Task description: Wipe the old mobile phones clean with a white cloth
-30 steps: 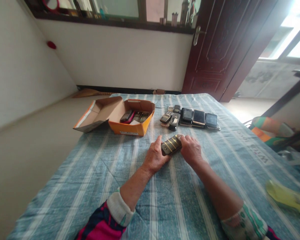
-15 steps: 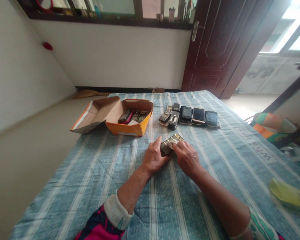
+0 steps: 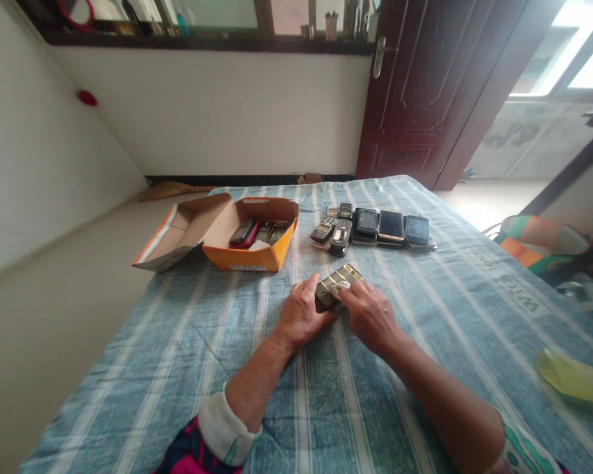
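A dark mobile phone with gold stripes (image 3: 352, 271) is tilted in front of me, just above or on the cloth. My left hand (image 3: 302, 315) is closed around its near left end, thumb and fingers along the edges. In my right hand (image 3: 371, 315) a small whitish cloth (image 3: 338, 288) is pinched and pressed on the phone's striped face. Beyond my hands lie several old mobile phones (image 3: 340, 236), some of them stacked. To the left, an open orange cardboard box (image 3: 247, 259) holds more phones (image 3: 245, 232).
The box's lid (image 3: 178, 227) is folded open to the left. A blue striped cloth (image 3: 217, 368) covers the table. A yellow item (image 3: 573, 378) lies at the right edge. Behind are a white wall and a dark red door (image 3: 415, 99).
The whitish cloth in my right hand has shifted slightly down and left over the phone's face. My left hand keeps its hold. The view has turned a little.
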The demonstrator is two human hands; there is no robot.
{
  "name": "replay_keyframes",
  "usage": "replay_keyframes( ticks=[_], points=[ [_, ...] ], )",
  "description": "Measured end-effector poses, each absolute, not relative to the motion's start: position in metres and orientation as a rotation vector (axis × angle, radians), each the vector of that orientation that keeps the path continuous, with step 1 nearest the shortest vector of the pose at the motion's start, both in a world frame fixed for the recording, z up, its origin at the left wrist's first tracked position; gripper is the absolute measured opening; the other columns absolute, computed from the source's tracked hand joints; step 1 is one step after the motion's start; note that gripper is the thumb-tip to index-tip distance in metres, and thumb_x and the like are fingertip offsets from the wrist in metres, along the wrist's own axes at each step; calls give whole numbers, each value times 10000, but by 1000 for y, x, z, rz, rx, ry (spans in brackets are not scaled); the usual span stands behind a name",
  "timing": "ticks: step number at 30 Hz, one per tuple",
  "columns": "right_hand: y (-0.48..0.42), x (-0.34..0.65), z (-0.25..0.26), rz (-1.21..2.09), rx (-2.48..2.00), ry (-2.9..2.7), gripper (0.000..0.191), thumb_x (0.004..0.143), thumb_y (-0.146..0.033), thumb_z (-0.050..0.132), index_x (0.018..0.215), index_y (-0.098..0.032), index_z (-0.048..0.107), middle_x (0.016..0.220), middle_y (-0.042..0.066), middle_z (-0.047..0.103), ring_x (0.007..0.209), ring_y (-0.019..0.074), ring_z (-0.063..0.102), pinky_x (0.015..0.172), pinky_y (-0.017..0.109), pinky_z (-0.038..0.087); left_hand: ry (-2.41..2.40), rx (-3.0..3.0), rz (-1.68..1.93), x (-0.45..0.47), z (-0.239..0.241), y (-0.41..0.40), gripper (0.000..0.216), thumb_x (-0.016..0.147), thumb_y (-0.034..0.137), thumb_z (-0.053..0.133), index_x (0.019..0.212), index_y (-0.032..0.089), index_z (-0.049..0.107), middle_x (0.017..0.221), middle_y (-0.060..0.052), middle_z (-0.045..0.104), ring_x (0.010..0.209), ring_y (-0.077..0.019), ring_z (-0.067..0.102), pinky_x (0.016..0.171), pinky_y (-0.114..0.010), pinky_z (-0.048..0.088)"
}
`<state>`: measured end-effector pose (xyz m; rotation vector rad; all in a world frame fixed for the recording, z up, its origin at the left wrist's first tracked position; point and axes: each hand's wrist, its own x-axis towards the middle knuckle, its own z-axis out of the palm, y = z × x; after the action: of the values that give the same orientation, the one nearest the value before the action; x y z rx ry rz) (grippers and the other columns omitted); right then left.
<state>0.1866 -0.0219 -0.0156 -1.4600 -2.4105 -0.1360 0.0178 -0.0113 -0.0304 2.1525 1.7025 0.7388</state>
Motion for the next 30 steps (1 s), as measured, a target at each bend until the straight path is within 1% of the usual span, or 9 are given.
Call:
replay_keyframes(
  ticks=[7,11,13,15,17,20,24,27,30],
  points=[
    [7,214,-18,51,-1727,-2069,309,919,-153,445,1076,-257,690,854,31,635,735,152,561,609,248,321,1659,2192,837,21,-25,-14,544,661,252,728,1175,154,579,1114,-117,667,1045,-287,597,946,-416,467],
    [21,226,-24,178,-1689,-1827,296,899,-185,470,1058,-225,717,805,28,652,728,147,579,641,236,353,1593,1912,980,19,-19,-11,431,662,307,730,1060,163,648,1016,-78,698,971,-260,630,907,-383,482],
    [26,229,-27,250,-1632,-1742,279,899,-236,481,996,-205,740,764,25,652,694,142,580,635,233,364,1551,1624,1054,17,-16,-9,420,682,373,717,1031,145,665,928,-61,706,874,-228,650,817,-339,508],
    [28,228,-30,322,-1564,-1676,278,891,-277,490,943,-195,751,738,17,656,680,136,582,627,225,374,1495,1345,1115,15,-13,-7,412,692,418,700,980,124,686,800,-35,691,724,-173,634,652,-263,497],
    [28,227,-33,386,-1511,-1620,271,871,-291,505,927,-193,751,738,10,668,689,135,589,632,217,388,1435,1151,1148,12,-10,-6,377,686,427,696,896,113,707,644,6,624,557,-104,543,471,-189,385],
    [29,226,-36,460,-1479,-1557,268,845,-299,517,925,-191,748,752,6,683,709,142,599,649,218,408,1364,979,1163,10,-5,-5,342,650,411,723,796,103,704,519,46,516,439,-47,407,372,-148,210],
    [30,226,-36,520,-1460,-1549,286,846,-335,510,907,-187,747,726,0,678,699,146,598,629,221,403,1344,817,1148,8,3,-3,341,644,400,717,792,99,659,540,3,589,409,-85,514,323,-137,187],
    [31,226,-35,527,-1461,-1544,289,848,-349,511,888,-186,746,706,-6,673,677,142,591,624,221,398,1381,748,1093,8,7,-2,318,728,396,639,858,106,632,586,-48,655,413,-154,613,289,-132,175],
    [30,226,-35,529,-1464,-1537,278,841,-327,513,883,-180,746,700,-10,668,666,137,585,627,219,395,1406,706,1060,7,9,-1,275,813,368,553,865,105,612,601,-70,674,411,-182,643,270,-128,172]
  ],
)
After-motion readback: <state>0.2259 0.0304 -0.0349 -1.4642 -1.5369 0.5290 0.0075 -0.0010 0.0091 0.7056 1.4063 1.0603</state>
